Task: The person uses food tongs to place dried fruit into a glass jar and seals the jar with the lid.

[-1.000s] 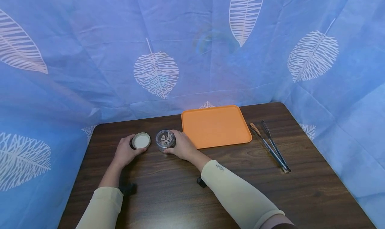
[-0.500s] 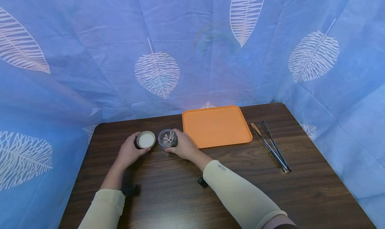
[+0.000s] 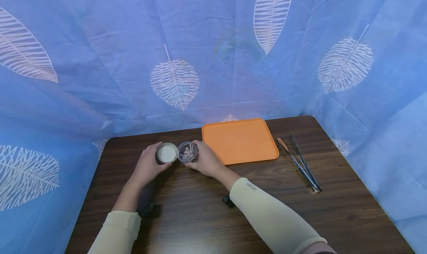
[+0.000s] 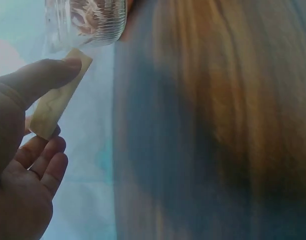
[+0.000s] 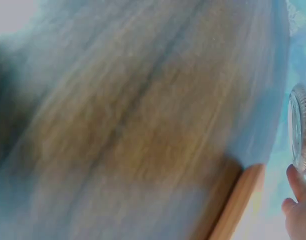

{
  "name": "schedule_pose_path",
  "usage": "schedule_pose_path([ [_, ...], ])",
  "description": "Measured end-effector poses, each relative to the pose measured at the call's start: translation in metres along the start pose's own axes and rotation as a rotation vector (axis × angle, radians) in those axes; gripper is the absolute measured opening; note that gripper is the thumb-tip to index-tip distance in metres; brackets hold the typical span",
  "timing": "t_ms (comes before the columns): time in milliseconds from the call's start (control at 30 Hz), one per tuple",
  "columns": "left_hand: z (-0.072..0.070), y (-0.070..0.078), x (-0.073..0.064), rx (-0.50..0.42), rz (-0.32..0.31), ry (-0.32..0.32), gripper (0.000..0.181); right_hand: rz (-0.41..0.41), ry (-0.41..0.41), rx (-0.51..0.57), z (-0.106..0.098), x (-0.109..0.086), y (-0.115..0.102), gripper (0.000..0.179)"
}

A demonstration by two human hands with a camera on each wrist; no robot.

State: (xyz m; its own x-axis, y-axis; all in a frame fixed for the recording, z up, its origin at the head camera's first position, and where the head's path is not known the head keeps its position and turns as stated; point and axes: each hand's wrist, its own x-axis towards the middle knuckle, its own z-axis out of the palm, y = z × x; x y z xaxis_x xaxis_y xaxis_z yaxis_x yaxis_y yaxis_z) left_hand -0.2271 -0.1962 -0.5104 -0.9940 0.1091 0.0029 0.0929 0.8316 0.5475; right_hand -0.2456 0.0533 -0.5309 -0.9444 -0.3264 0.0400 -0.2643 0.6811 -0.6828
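Note:
In the head view, my left hand grips a round jar lid, thumb at its near edge and white inner face upward. The left wrist view shows the lid from the side, pale and flat between thumb and fingers. Beside it, my right hand holds a clear glass jar from its right side, thumb in front. Small pale, twisted pieces lie inside the jar, and its mouth is uncovered. The lid's edge is right at the jar's rim. Only fingertips and part of the jar show in the right wrist view.
Behind the right hand, an orange tray lies on the dark wooden table. To the tray's right are metal tongs with a wooden grip. A blue leaf-patterned cloth hangs behind the table.
The left hand has moved right and slightly away with the lid, closing the gap to the jar. The right hand and jar have shifted slightly right.

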Motion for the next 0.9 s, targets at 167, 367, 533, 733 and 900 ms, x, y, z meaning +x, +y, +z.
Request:
schedule_pose_path([
  [167, -0.005, 0.011, -0.001, -0.008, 0.046, -0.005, 0.096, -0.015, 0.027, 0.015, -0.009, -0.005, 0.000, 0.090],
  [367, -0.008, 0.022, -0.001, -0.069, 0.119, -0.020, 0.093, -0.055, 0.036, 0.004, -0.015, -0.011, 0.000, 0.090],
  [533, -0.010, 0.028, 0.000, -0.161, 0.155, -0.050, 0.093, -0.070, 0.046, 0.030, -0.018, -0.019, -0.002, 0.090],
  [733, -0.011, 0.037, 0.002, -0.342, 0.148, -0.171, 0.089, -0.062, 0.057, 0.069, -0.019, -0.030, -0.004, 0.089],
  [900, -0.011, 0.043, 0.004, -0.500, 0.161, -0.274, 0.083, -0.078, 0.073, 0.109, -0.021, -0.038, -0.004, 0.090],
])
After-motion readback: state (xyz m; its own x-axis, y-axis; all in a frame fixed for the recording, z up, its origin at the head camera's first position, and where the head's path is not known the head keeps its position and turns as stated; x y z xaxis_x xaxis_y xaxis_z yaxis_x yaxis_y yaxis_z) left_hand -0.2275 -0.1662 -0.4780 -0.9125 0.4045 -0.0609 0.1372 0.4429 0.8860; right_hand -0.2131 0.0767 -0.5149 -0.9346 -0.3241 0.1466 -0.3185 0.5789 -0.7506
